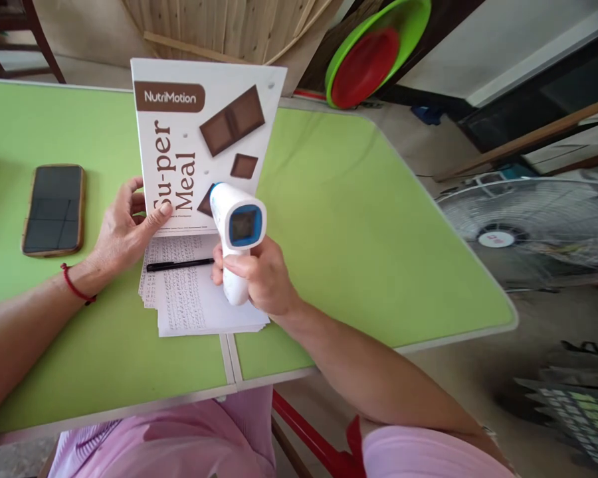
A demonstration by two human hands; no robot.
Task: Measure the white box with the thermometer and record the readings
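Your right hand (259, 275) is wrapped around the grip of the thermometer gun (236, 232), fingers closed on the handle, with the blue-framed screen facing you and the nose pointing away toward the pouch (204, 143). Your left hand (124, 229) holds the pouch upright by its lower left edge, thumb pressed on the printed front and the other fingers behind it, so the pouch stands just beyond the right hand and almost touching the nose of the gun. Keep the pouch steady and roughly square to the gun; a tilted face is likely to give a poor reading. Hold the nose close to the printed front without pressing into it, and keep your left thumb to the side of the spot you aim at. Keep the screen turned toward you so the figure can be read without moving the gun. Below both hands, a stack of printed sheets (199, 302) lies on the green counter (359, 226), with a black pen (177, 265) across it, just left of the right hand. A phone (54, 209) lies face up on the counter, well left of the left hand.
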